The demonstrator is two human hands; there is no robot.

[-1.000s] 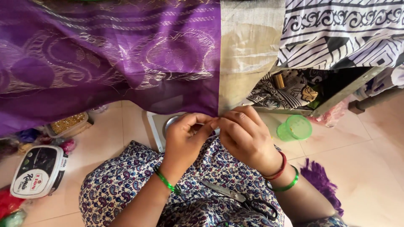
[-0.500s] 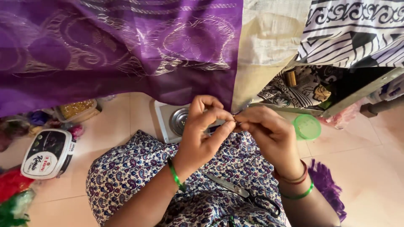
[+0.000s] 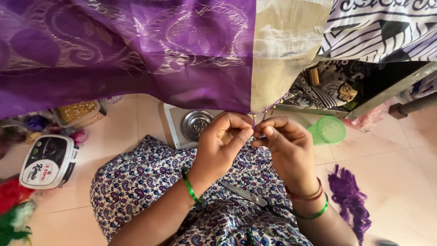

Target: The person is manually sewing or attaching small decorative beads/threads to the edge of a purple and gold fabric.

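The left hand (image 3: 223, 146) and the right hand (image 3: 284, 146) are meeting just below the hem of the purple saree (image 3: 136, 50), where its beige panel (image 3: 282, 54) begins. Both hands' fingertips are pressing together, pinching a thin thread (image 3: 260, 116) hanging from that hem. Scissors (image 3: 248, 197) are lying on the lap, below the saree; a green cup (image 3: 327, 130) is standing under its beige panel.

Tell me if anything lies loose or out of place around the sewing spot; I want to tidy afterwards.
A loose clump of purple thread lies on the tiled floor by the right hand, and metal scissors rest unguarded on the patterned lap. Red and green fluff is strewn at the far left. Nothing looks damaged.
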